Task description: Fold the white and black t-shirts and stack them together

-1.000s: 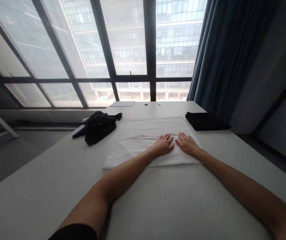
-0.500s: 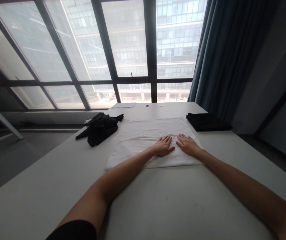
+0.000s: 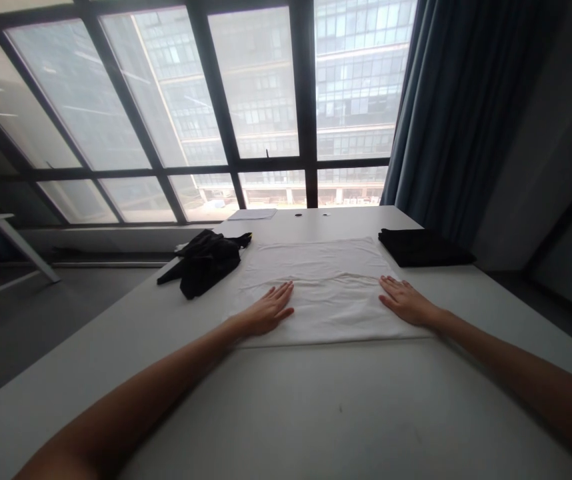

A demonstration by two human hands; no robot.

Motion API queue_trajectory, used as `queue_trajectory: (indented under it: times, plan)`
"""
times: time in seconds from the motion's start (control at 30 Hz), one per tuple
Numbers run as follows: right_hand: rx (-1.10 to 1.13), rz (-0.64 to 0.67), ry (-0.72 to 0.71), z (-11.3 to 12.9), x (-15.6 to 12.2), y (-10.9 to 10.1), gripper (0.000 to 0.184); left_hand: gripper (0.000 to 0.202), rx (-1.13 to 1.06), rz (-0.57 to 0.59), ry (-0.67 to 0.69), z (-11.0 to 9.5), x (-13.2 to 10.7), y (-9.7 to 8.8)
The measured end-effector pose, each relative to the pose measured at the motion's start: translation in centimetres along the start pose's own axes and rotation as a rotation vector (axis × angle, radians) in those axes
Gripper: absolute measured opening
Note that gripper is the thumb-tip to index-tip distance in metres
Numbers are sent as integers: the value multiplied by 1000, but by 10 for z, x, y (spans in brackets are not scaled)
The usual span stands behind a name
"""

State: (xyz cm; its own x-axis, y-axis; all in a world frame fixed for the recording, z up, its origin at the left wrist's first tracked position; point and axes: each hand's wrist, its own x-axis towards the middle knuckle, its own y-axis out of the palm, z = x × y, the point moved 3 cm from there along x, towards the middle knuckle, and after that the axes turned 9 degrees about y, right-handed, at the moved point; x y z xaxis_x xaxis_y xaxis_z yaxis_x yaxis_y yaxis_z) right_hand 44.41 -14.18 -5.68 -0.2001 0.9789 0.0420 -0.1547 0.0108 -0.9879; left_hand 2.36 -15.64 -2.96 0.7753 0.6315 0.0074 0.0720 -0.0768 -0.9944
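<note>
The left hand (image 3: 269, 311) is farther left now, flat and a bit spread on the white cloth (image 3: 333, 310), pinching nothing. The cloth lies on the table (image 3: 316, 413), its wrinkly middle showing. The right hand (image 3: 406, 302) is farther right, spread flat too, so the pressing seems nearer both sides.

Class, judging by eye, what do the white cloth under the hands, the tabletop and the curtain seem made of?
White cloth: matt, soft fabric, perhaps cotton; it lies in shallow wrinkles.
Tabletop: smooth, probably laminate; even pale surface with faint sheen.
Curtain: blue textile, fibre unclear; it hangs in folds.
</note>
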Motion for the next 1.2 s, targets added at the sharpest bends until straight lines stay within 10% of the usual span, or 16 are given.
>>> queue_trajectory:
  times: [0.5,0.73,1.2]
  plan:
    - [91,-27,-275,-16,-57,-13,58,67,-55,-2,-55,-5,-115,-22]
    - [71,61,-344,-27,-80,-18,72,74,-131,14,-54,4,-135,-31]
    - [-31,-204,-542,-40,-95,-24,50,56,-40,-142,36,11,-164,-35]
